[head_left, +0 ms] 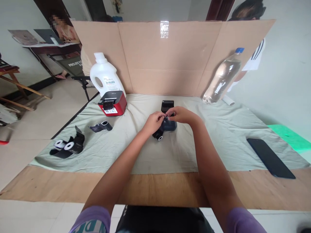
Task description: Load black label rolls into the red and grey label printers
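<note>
My left hand and my right hand meet at the middle of the cloth, fingertips pinched close together. What lies between the fingertips is too small to make out. Right under them sits a small dark device, with a black lid-like part standing behind; the hands partly hide both. A roll of black paper or film with a white core lies against the device, just below my left fingers. How its loose end runs beneath the fingers is hidden.
At left stand a red-and-black label printer and a white detergent jug. Several black rolls lie nearer. A clear bottle leans against the cardboard screen. A phone rests at right. People are beyond.
</note>
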A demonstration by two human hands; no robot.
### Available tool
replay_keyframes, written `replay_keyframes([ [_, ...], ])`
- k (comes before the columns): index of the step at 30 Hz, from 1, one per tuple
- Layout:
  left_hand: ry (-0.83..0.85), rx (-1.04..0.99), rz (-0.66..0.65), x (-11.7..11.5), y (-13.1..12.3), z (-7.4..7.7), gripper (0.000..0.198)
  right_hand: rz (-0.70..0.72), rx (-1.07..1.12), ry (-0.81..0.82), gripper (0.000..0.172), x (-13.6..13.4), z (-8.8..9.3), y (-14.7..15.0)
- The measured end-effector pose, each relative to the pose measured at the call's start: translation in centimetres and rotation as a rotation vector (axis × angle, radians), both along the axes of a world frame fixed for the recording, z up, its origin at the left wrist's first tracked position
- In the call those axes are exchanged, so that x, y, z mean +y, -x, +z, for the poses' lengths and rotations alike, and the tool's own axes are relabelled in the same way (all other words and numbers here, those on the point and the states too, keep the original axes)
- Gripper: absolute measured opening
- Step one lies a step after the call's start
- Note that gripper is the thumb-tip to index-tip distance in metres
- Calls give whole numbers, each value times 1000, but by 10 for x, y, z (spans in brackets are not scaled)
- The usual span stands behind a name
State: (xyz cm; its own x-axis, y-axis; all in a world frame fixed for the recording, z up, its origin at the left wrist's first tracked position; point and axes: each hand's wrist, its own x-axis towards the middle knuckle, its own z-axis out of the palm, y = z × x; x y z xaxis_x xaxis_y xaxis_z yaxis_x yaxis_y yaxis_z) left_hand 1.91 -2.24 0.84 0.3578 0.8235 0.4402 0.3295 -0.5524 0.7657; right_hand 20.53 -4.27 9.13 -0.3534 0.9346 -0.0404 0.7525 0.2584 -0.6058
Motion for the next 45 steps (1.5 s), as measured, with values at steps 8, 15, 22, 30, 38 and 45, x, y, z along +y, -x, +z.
replay_keyframes([
  [8,124,-257,181,15,9,-19,15,60,-42,12,16,-4,4,13],
  [15,256,-462,321,33,40,-11,9,119,-362,147,26,-37,-4,84],
  [22,295,-471,290,29,46,-13,9,69,-457,171,18,-45,-34,122],
  [30,329,-545,149,14,53,-23,27,-81,210,310,41,-18,-5,62],
  [38,225,-498,-10,-15,26,-18,38,-109,406,324,46,-12,-3,34],
  [45,310,-566,49,-22,11,-21,44,-46,618,390,40,-6,-8,21],
])
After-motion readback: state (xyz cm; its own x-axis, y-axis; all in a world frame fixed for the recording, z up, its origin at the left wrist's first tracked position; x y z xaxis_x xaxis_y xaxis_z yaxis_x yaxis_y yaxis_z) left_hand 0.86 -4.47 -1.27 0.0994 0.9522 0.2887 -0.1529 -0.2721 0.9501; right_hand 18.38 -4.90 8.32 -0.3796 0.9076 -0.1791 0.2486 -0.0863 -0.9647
